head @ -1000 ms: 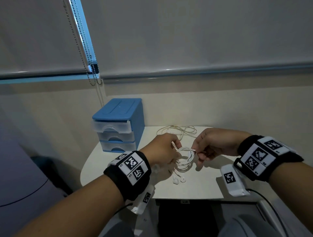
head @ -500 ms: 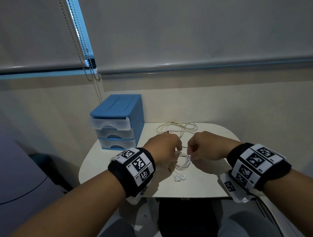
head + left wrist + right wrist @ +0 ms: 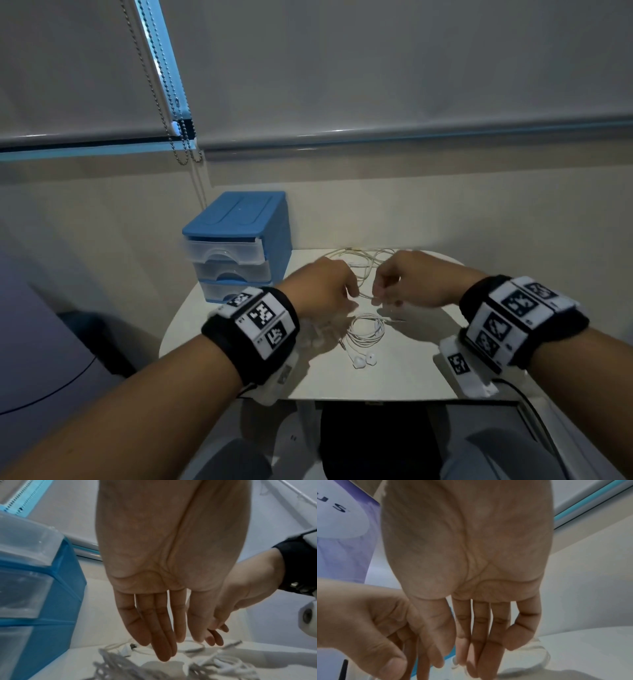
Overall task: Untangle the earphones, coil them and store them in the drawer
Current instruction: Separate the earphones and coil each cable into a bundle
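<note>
A coiled white earphone set (image 3: 366, 330) lies on the white table (image 3: 404, 377), its two buds (image 3: 363, 360) toward me. Behind it a second, cream earphone cable (image 3: 368, 260) lies in a loose tangle. My left hand (image 3: 352, 294) and right hand (image 3: 376, 299) hover just above the coil, fingertips almost meeting, and each pinches one short strand of the cream cable stretched between them. In the left wrist view my left hand (image 3: 171, 642) points its fingers down over blurred cables (image 3: 223, 665). In the right wrist view, the right hand (image 3: 453, 655) shows long, nearly straight fingers.
A blue drawer unit (image 3: 239, 246) with three translucent drawers, all shut, stands at the table's back left, close beside my left hand (image 3: 34, 588). Blind cords (image 3: 178, 130) hang above it. The table's front edge is near my wrists.
A second ago both hands held the white coil above the table. It now lies on the table, and both hands have moved slightly farther back to the cream cable.
</note>
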Demonstrator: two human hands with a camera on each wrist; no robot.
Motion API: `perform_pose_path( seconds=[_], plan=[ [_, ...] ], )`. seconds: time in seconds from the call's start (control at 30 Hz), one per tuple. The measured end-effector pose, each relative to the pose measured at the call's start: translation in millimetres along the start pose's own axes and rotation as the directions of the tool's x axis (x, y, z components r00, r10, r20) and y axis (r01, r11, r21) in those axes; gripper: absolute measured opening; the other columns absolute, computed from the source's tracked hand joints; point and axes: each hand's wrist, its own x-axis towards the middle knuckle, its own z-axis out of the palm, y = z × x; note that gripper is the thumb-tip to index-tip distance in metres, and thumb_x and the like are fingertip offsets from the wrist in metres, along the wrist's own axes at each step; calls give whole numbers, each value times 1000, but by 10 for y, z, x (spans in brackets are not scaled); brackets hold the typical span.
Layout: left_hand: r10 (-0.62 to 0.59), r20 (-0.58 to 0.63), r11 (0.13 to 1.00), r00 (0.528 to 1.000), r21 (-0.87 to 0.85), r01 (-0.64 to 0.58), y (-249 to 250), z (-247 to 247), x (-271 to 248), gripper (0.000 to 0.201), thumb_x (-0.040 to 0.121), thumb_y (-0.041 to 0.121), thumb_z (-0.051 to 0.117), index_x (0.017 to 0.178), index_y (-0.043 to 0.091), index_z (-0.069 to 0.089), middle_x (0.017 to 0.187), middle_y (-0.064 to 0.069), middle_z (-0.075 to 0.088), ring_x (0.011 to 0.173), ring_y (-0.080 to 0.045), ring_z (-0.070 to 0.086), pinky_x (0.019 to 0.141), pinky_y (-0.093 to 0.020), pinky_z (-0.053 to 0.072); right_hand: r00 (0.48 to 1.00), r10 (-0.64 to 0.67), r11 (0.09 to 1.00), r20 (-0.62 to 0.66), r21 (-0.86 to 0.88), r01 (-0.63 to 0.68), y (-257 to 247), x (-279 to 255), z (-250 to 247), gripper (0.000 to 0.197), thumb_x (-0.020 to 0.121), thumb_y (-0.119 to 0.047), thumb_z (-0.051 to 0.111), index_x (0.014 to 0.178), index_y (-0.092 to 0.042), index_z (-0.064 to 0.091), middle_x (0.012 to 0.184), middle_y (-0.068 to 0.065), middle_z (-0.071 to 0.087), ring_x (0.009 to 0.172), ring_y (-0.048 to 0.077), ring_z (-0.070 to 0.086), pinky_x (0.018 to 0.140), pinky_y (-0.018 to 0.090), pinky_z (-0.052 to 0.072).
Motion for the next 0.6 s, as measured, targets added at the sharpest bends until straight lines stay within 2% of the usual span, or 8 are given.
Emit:
perform_pose_path(
  seconds=[0.1,0.17,0.27,0.33,0.43,0.5,0.57,0.6],
  plan=[
    [-45,-46,998,998,-47,43,-90,-186,11,26,93,29,71,118,22,74,112,3,72,102,-16,66,87,-27,51,999,6,1000,-41,7,-6,-33,127,-105,9,92,-13,68,95,-18,75,81,-1,76,66,6,63,67,21,48],
    [-74,-81,995,994,-75,68,-141,-277,21,29,95,27,69,124,22,70,114,1,72,103,-17,66,88,-28,50,999,-4,998,-33,-66,2,-80,244,-111,15,94,-19,70,108,-19,73,87,-1,73,75,12,63,67,21,46],
    [-104,-107,990,989,-103,93,-193,-346,25,37,99,26,64,136,21,61,121,-1,70,106,-20,64,86,-26,47,1000,-22,971,-7,-237,20,-124,442,-18,37,96,-30,68,132,-25,62,117,-1,66,105,19,60,85,25,42],
    [-113,-77,991,991,-87,106,-217,-362,19,38,101,26,62,138,20,60,125,-2,69,109,-20,63,87,-25,45,1000,3,946,11,-324,1,-152,547,74,45,95,-37,67,137,-24,58,133,0,62,120,24,58,93,30,43],
    [-119,-14,992,993,-50,118,-263,-361,22,38,101,29,62,138,20,60,127,-2,67,112,-19,62,89,-24,43,994,48,898,100,-441,1,-234,630,147,45,97,-39,66,131,-9,61,130,7,64,115,29,61,83,30,43],
    [-127,11,990,992,-58,127,-299,-360,38,38,101,29,62,138,21,60,124,-1,68,105,-17,62,86,-24,43,991,50,901,121,-433,8,-273,657,149,38,99,-32,64,123,-3,64,123,10,66,106,30,62,77,29,40],
    [-137,14,986,990,-91,138,-332,-356,64,39,102,29,61,140,21,57,118,-1,70,94,-14,61,80,-23,43,998,15,937,67,-350,9,-244,692,114,22,98,-26,63,103,-6,68,108,11,69,96,30,63,74,29,41],
    [-145,9,983,989,-115,145,-340,-352,79,39,102,28,59,141,22,55,114,0,70,89,-14,62,78,-25,44,1000,1,959,31,-284,8,-223,697,71,17,97,-25,63,89,-11,64,98,8,67,89,27,61,72,29,42]
  ],
)
